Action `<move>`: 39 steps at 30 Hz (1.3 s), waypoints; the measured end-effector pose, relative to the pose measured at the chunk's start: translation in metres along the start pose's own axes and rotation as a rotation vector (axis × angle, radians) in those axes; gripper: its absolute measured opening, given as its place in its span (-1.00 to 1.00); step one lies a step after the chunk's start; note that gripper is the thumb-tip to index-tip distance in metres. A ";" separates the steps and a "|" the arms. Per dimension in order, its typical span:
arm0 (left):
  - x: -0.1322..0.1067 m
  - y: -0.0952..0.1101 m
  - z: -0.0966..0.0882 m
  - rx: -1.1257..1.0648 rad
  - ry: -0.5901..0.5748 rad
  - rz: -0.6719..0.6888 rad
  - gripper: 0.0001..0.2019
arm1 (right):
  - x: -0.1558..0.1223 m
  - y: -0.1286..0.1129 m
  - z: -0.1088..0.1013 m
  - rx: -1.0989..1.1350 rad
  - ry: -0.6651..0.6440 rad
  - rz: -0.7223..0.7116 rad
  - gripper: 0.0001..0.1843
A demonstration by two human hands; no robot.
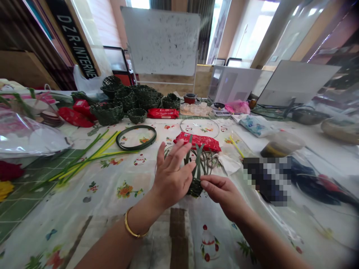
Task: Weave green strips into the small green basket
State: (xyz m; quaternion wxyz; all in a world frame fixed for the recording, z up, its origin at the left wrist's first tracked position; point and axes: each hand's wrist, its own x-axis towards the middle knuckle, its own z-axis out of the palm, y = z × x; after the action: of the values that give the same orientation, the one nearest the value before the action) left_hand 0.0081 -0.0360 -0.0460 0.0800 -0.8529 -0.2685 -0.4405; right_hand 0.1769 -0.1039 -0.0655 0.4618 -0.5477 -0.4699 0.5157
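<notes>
A small, partly woven basket (195, 188) of dark green strips stands on the table between my hands. Loose strips (198, 158) rise and curve out from its top. My left hand (172, 175), with a gold bangle at the wrist, is at the basket's left side, fingers spread and raised among the upright strips; its palm side hides part of the weave. On the right edge, my right hand (220, 190) pinches the rim or a strip there between thumb and forefinger. Just behind the basket lies a red packet (199, 141).
A coiled green strip (136, 137) and green and yellow strips (92, 158) lie at left. Finished woven baskets (134, 98) stand along the back. A thin wire ring (199, 127) lies behind the red packet. At right are a plastic cup (280, 145) and a blue packet (255, 125).
</notes>
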 end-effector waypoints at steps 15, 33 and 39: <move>0.010 -0.013 -0.013 -0.347 -0.379 -0.080 -0.82 | -0.006 0.003 0.002 -0.091 -0.039 -0.119 -0.72; 0.001 0.000 0.002 -0.241 -0.166 -0.034 -0.85 | -0.003 -0.001 0.000 0.002 -0.059 -0.127 -0.73; 0.009 -0.014 -0.016 -0.605 -0.525 -0.114 -0.87 | -0.006 -0.001 0.002 0.095 -0.081 -0.058 -0.68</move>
State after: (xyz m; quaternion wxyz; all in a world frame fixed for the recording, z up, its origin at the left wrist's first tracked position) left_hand -0.0063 -0.0262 -0.0307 -0.2703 -0.9053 -0.1847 -0.2704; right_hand 0.1743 -0.1096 -0.0639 0.4827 -0.4902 -0.4788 0.5454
